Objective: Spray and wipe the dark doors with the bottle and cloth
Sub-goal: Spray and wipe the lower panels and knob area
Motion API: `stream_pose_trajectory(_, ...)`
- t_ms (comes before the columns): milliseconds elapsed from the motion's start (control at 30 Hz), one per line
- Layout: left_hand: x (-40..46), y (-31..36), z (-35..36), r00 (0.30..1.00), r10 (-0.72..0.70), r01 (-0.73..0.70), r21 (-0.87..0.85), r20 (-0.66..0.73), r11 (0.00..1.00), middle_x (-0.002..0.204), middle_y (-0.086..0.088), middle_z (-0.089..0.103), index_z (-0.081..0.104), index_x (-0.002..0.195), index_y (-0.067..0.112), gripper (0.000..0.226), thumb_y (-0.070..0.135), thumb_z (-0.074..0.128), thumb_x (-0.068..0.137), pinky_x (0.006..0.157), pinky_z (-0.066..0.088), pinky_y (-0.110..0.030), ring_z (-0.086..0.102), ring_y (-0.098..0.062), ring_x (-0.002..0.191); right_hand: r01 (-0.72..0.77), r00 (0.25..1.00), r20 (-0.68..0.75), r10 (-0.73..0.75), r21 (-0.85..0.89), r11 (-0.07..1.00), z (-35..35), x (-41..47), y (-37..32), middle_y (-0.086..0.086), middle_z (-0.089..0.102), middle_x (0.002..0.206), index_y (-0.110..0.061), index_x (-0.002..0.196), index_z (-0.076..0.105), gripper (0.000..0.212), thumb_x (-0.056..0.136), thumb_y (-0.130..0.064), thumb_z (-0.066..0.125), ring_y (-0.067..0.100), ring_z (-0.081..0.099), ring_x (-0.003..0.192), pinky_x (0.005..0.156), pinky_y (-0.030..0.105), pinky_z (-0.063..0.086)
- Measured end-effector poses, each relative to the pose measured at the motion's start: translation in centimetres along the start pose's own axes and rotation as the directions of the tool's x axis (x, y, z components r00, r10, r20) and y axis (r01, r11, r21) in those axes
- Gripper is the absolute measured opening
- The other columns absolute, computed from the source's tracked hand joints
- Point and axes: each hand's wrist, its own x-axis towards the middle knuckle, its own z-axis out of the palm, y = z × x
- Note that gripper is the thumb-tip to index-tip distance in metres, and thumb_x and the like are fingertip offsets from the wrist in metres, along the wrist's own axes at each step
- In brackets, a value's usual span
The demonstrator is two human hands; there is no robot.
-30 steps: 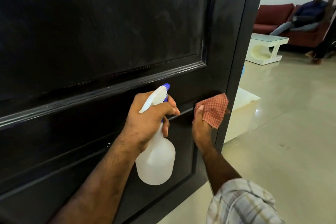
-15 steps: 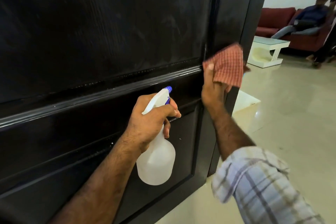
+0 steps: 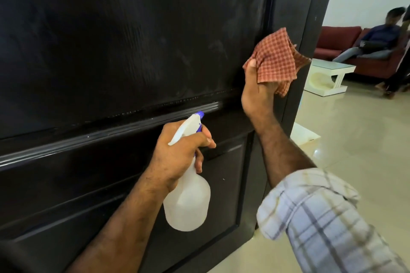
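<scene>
Across most of the view stands the dark door (image 3: 133,40), its broad upper panel showing faint smears and streaks, a glossy moulded rail running slantwise beneath it, and a smaller recessed panel lower down. Its outer edge rises at the right, and beyond that edge lies a pale tiled floor (image 3: 359,150). Far off on that floor sits a red sofa (image 3: 339,35) with a person (image 3: 375,42) seated on it, and in front of it a low white table (image 3: 328,77) with a glass top.

Nearer, at the lower right, a checked sleeve (image 3: 315,217) is rolled up over the forearm of the right hand (image 3: 257,95). That hand is raised against the door's right stile, just above the rail — its fingers are curled round a red-and-white checked cloth (image 3: 277,57), with the thumb lying over the cloth's left corner. The cloth is bunched and stands up from the hand, lying against the stile near the door's edge.

Lower and to the left, the left hand (image 3: 177,153) grips the neck of a white spray bottle (image 3: 188,201). Its fingers are wrapped together round the neck, with the forefinger reaching forward over the trigger. The bottle hangs in front of the lower panel, its round body below the hand and its white head tipped upward — the small blue nozzle (image 3: 200,114) points at the rail, close to it.
</scene>
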Motion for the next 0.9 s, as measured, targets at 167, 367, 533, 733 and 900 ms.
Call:
stream_pose_trajectory(167,-1.6,-1.5,-1.4,0.999,-0.027,0.028,0.03,-0.041,0.999,0.091,-0.015,0.076,0.075,0.083,0.012,0.007,0.011,0.073,0.09,0.059,0.058,-0.041,0.058,-0.021,0.048,0.035,0.988,0.153,-0.035,0.003,0.999,0.2,-8.9,4.7,-0.01,0.047,0.136,-0.033,0.145,0.048,0.034,0.112,-0.039,0.052,0.025,0.048,0.135,0.109,0.004,0.031)
stream_pose_trajectory(367,-4.8,-4.8,-3.4,0.997,-0.025,0.032,0.092,-0.07,0.995,0.088,-0.016,0.075,0.074,0.083,0.013,0.014,0.005,0.069,0.093,0.055,0.058,-0.037,0.059,-0.021,0.047,-0.171,0.94,0.289,0.18,-0.059,0.984,1.3,-19.8,10.2,-0.01,0.036,0.163,-0.042,0.154,0.037,0.073,0.092,-0.079,0.051,0.022,0.037,0.154,0.131,0.05,0.029)
stream_pose_trajectory(533,-6.4,-5.3,-5.7,0.998,0.001,0.001,0.019,-0.066,1.0,0.086,-0.012,0.076,0.075,0.079,0.022,0.008,0.021,0.07,0.084,0.051,0.057,-0.035,0.059,-0.022,0.047,0.46,0.785,0.51,-0.351,-0.1,0.882,-0.6,-18.7,9.7,0.006,0.048,0.162,-0.017,0.153,0.054,0.051,0.106,-0.037,0.06,0.032,0.041,0.154,0.128,0.064,0.027)
stream_pose_trajectory(733,-5.3,-6.1,-6.4,0.998,-0.053,0.053,0.003,-0.046,0.999,0.089,-0.01,0.077,0.075,0.081,0.023,0.013,0.015,0.07,0.091,0.052,0.057,-0.035,0.059,-0.02,0.047,-0.309,0.946,0.084,0.314,-0.069,0.949,0.6,-16.5,10.4,0.014,0.051,0.156,-0.011,0.157,0.049,0.073,0.106,-0.062,0.045,0.031,0.052,0.139,0.117,0.036,0.037)
stream_pose_trajectory(900,-4.2,-5.5,-5.1,0.994,-0.109,0.109,0.022,0.027,0.994,0.09,-0.011,0.077,0.076,0.082,0.019,0.01,0.018,0.065,0.082,0.053,0.055,-0.036,0.058,-0.024,0.047,-0.082,0.972,0.221,0.08,0.003,0.997,0.1,-19.7,10.1,-0.026,0.061,0.133,-0.041,0.139,0.057,0.044,0.104,-0.067,0.05,0.0,0.058,0.13,0.113,0.033,0.048)
